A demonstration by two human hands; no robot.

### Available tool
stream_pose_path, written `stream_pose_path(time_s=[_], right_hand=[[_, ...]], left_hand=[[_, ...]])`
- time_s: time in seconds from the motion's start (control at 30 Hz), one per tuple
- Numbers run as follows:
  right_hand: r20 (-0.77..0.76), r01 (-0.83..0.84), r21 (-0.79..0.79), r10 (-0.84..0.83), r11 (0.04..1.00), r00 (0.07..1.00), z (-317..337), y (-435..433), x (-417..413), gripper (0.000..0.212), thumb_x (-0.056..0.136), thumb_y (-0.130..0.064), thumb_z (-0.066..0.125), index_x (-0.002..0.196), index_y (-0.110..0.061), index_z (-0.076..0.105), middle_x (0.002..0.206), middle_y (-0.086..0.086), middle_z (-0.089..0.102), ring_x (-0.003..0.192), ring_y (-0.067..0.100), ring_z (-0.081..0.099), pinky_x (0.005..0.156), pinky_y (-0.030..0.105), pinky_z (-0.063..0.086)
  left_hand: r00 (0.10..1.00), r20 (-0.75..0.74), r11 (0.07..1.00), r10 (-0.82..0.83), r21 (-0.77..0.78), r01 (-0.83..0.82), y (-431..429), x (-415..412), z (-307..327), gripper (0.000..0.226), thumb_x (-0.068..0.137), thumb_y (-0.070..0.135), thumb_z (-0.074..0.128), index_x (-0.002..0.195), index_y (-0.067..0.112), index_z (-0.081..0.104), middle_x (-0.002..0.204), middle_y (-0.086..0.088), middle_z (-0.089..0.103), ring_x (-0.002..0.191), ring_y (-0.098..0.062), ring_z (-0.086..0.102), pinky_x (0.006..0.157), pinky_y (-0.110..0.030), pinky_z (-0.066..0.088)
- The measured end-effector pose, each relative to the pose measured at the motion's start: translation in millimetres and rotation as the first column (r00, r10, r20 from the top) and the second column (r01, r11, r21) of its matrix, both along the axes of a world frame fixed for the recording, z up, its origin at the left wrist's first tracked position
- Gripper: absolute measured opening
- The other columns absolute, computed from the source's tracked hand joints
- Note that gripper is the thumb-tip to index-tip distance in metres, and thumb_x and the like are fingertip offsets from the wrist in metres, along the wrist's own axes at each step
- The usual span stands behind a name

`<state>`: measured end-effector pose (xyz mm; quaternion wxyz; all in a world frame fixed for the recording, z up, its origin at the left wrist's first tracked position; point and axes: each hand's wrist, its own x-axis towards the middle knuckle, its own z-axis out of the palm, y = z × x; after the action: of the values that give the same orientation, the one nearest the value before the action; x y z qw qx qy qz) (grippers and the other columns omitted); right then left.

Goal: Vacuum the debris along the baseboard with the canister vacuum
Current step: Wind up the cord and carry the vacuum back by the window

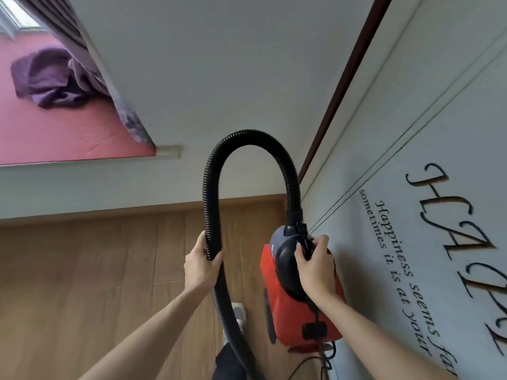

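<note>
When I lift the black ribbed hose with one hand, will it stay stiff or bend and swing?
Probably flexible yet springy: the hose holds a smooth arch between the left hand and the vacuum instead of drooping. Its ribbed surface likely gives a secure grip. The long part hanging below the hand may swing.

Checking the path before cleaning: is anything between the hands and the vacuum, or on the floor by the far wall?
Nothing visible. The right hand grips the canister vacuum, the left hand grips its hose. The wood floor along the far wall shows no obstacle; the hose's lower end runs out of view.
</note>
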<state>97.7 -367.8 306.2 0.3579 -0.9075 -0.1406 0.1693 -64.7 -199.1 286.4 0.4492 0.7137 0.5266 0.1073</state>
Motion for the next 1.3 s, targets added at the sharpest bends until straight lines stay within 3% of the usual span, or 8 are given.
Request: stream_pose_path(time_s=[0.07,0.17,0.43,0.57,0.73,1.0,1.17,1.3], right_hand=[[-0.006,-0.006,-0.021,0.006,1.0,1.0,-27.9,15.6,8.0,0.022,0.097,-0.024,0.058,0.099,-0.018,0.038,0.067,-0.009,0.058,0.053,0.001,0.056,0.04,0.012,0.039],[-0.033,0.007,-0.056,-0.009,0.998,0.999,-72.5,32.6,20.2,0.022,0.096,-0.024,0.061,0.098,-0.017,0.04,0.065,-0.009,0.058,0.052,0.0,0.056,0.042,0.011,0.041],[-0.034,0.018,-0.12,-0.022,0.993,0.999,-203.4,71.6,44.2,0.022,0.095,-0.028,0.062,0.096,-0.017,0.042,0.067,-0.007,0.063,0.054,0.001,0.059,0.039,0.017,0.041],[-0.038,0.083,-0.093,-0.087,0.992,0.995,-262.3,84.6,57.6,0.022,0.094,-0.023,0.063,0.096,-0.013,0.044,0.065,-0.009,0.058,0.052,0.001,0.056,0.041,0.014,0.041],[-0.045,0.177,-0.063,-0.18,0.982,0.983,-323.6,98.6,72.0,0.024,0.096,-0.023,0.06,0.097,-0.012,0.039,0.066,-0.01,0.052,0.053,-0.002,0.05,0.042,0.009,0.039],[0.004,0.099,-0.044,-0.099,0.994,0.995,-389.2,118.1,98.6,0.024,0.099,-0.029,0.056,0.098,-0.012,0.04,0.064,-0.001,0.057,0.05,0.012,0.058,0.039,0.027,0.043],[0.04,0.076,-0.025,-0.075,0.997,0.996,-422.5,124.9,114.6,0.024,0.099,-0.029,0.056,0.097,-0.015,0.037,0.066,0.002,0.058,0.051,0.012,0.058,0.04,0.02,0.037],[0.071,0.052,-0.018,-0.051,0.998,0.996,-438.0,123.3,129.0,0.025,0.099,-0.029,0.057,0.098,-0.015,0.036,0.063,-0.003,0.053,0.05,0.009,0.055,0.039,0.015,0.035]], left_hand=[[1.0,-0.029,1.0,-0.006,-0.018,0.006,13.2,8.6,-33.0,0.038,0.088,0.018,0.07,0.121,0.031,0.056,0.081,0.015,0.064,0.071,-0.005,0.063,0.058,-0.014,0.043],[0.997,-0.078,0.999,-0.014,-0.039,0.011,27.3,17.4,-80.0,0.043,0.087,0.021,0.072,0.125,0.033,0.054,0.082,0.014,0.065,0.076,-0.014,0.066,0.066,-0.026,0.048],[0.99,-0.14,0.999,0.012,-0.048,-0.019,68.8,48.1,-197.5,0.044,0.088,0.02,0.071,0.127,0.03,0.053,0.087,0.007,0.067,0.078,-0.017,0.066,0.072,-0.033,0.053],[0.99,-0.136,0.996,-0.035,-0.089,0.023,80.4,72.7,-251.2,0.041,0.088,0.018,0.071,0.123,0.03,0.054,0.091,0.007,0.068,0.082,-0.016,0.067,0.078,-0.034,0.057],[0.987,-0.131,0.993,-0.097,-0.086,0.086,96.2,100.3,-304.2,0.046,0.09,0.019,0.069,0.132,0.027,0.052,0.093,0.005,0.063,0.085,-0.018,0.063,0.076,-0.026,0.048],[0.991,-0.127,0.992,-0.041,-0.122,0.026,109.8,119.9,-372.1,0.05,0.091,0.018,0.068,0.137,0.024,0.049,0.11,-0.003,0.067,0.097,-0.022,0.066,0.088,-0.037,0.057],[0.991,-0.137,0.99,-0.008,-0.143,-0.012,117.7,133.2,-399.5,0.049,0.093,0.019,0.067,0.138,0.022,0.048,0.12,-0.007,0.066,0.106,-0.024,0.065,0.093,-0.044,0.056],[0.99,-0.138,0.989,0.001,-0.145,-0.021,124.4,142.7,-417.6,0.052,0.093,0.02,0.067,0.14,0.022,0.047,0.116,0.0,0.064,0.101,-0.018,0.062,0.091,-0.035,0.055]])
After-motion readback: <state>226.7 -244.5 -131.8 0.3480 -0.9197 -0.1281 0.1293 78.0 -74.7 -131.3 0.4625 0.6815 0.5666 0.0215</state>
